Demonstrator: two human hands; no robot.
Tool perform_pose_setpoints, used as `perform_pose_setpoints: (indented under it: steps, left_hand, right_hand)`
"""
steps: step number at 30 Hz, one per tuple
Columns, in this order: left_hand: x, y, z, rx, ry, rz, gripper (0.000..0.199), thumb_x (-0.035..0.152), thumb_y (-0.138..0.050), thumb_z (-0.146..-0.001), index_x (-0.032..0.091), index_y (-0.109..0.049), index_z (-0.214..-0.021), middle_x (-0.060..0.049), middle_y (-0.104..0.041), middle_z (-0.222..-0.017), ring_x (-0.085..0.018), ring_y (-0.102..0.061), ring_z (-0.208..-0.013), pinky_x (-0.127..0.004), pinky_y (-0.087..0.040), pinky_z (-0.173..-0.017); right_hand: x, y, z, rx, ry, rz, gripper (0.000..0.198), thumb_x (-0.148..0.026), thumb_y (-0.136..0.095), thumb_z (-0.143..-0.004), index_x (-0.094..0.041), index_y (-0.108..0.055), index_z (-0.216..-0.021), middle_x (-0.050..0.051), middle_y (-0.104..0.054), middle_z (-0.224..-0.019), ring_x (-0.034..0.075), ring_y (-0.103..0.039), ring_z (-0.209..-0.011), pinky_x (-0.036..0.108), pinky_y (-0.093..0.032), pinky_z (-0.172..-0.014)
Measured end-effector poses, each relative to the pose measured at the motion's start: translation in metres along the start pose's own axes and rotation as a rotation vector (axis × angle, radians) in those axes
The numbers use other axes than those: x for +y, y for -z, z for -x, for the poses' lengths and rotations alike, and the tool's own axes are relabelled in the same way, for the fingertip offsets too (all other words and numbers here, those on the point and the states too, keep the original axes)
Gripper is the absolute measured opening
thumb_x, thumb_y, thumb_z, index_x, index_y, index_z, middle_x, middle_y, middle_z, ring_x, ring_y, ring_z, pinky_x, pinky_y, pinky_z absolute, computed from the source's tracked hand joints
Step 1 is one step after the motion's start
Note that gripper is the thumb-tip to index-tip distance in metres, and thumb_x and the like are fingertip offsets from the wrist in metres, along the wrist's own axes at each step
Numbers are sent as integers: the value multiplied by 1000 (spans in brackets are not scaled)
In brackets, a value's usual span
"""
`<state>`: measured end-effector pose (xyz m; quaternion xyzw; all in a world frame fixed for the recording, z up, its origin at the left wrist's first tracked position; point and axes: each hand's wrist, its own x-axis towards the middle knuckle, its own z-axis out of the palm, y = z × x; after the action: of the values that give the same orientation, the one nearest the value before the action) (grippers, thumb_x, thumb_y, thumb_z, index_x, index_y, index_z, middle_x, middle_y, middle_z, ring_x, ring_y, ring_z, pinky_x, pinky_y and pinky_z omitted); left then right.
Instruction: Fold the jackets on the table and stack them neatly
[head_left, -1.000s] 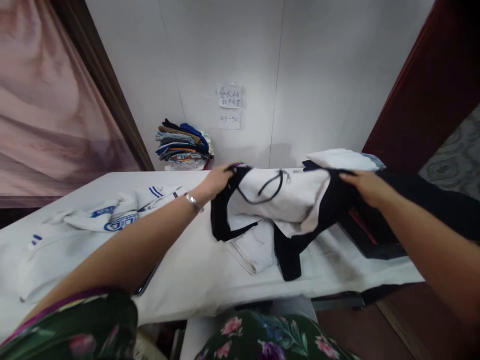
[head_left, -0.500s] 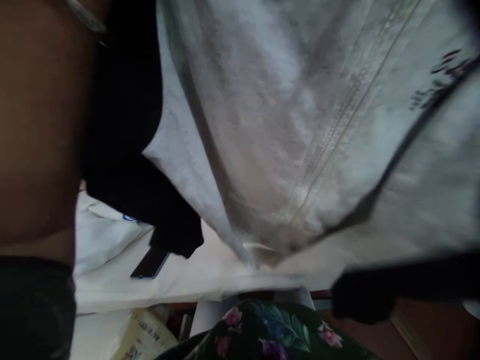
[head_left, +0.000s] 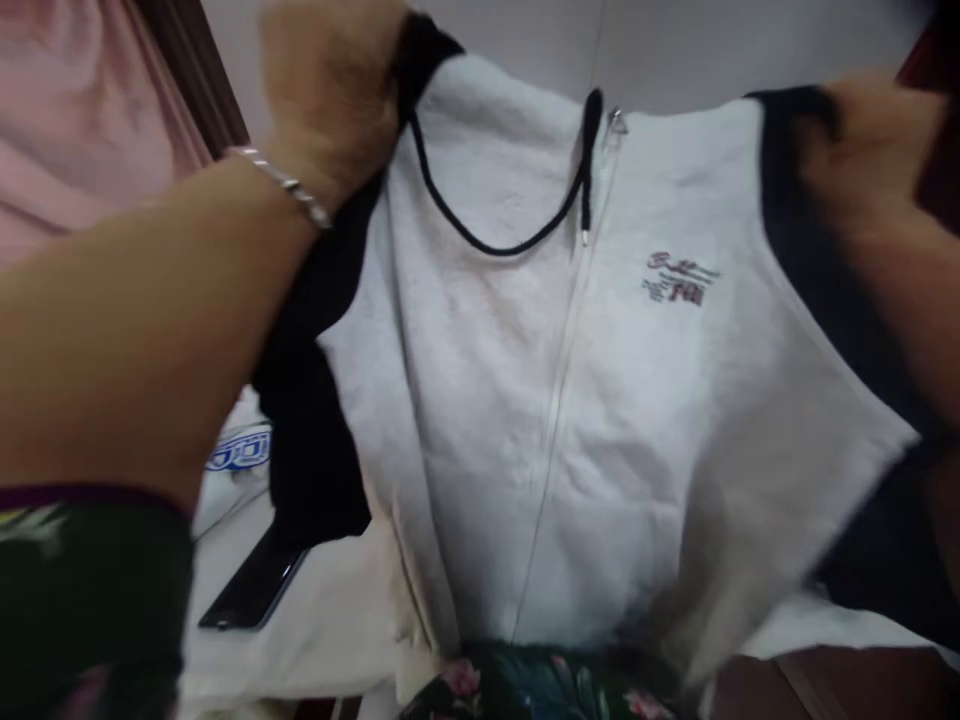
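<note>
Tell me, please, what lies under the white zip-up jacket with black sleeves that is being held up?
Under the white zip-up jacket with black sleeves lies a white-covered table, with a flat black phone showing beside its left sleeve. The rest of the table behind the jacket is covered.

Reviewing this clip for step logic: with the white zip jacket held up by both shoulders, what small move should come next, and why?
Probably lower it front-down onto the white table cover. The left hand and right hand each grip a black-sleeved shoulder of the jacket, which hangs zipped and spread, its hem near the table. Mind the phone.

Right hand (head_left: pixel 862 150) — blurred, perhaps gripping — partly cut off
</note>
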<state>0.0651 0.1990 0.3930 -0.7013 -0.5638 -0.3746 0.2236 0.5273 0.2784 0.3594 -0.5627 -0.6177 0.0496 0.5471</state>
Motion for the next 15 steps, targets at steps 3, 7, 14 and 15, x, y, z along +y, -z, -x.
perform_pose_setpoints:
  steps: [3, 7, 14, 15]
  left_hand:
    - [24, -32, 3, -19, -7, -166, 39, 17, -39, -101, -7, -48, -130, -20, -51, -141, -37, -35, -140, -59, -23, -111]
    - [34, -120, 70, -287, 36, 22, 63, 24, -58, -91, 7, -35, -147, -14, -45, -152, -25, -39, -138, -43, -24, -117]
    - [24, -203, 324, -892, -110, 216, 49, 26, -61, -84, 22, -58, -133, -13, -47, -153, -28, -41, -142, -49, -26, -118]
    - [23, -202, 348, -937, -99, 234, 42, 33, -59, -86, 22, -62, -127, -13, -51, -150, -30, -43, -140, -51, -26, -117]
  right_hand:
    - [-41, -32, 14, 34, 157, 234, 46, -26, -32, -77, 5, -53, -52, 23, -47, -144, 31, -24, -144, 38, -34, -90]
    - [-34, -119, 86, -178, 178, 119, 38, -23, -49, -80, 10, -66, -83, 27, -44, -148, 20, -32, -144, 28, -29, -104]
    - [94, -176, 330, -919, 211, 46, 30, -15, -75, -73, -19, -77, -103, 12, -73, -119, 27, -67, -114, 43, -47, -105]
    - [109, -172, 353, -996, 187, 90, 33, -21, -71, -80, -20, -74, -112, 14, -68, -129, 29, -62, -123, 49, -43, -109]
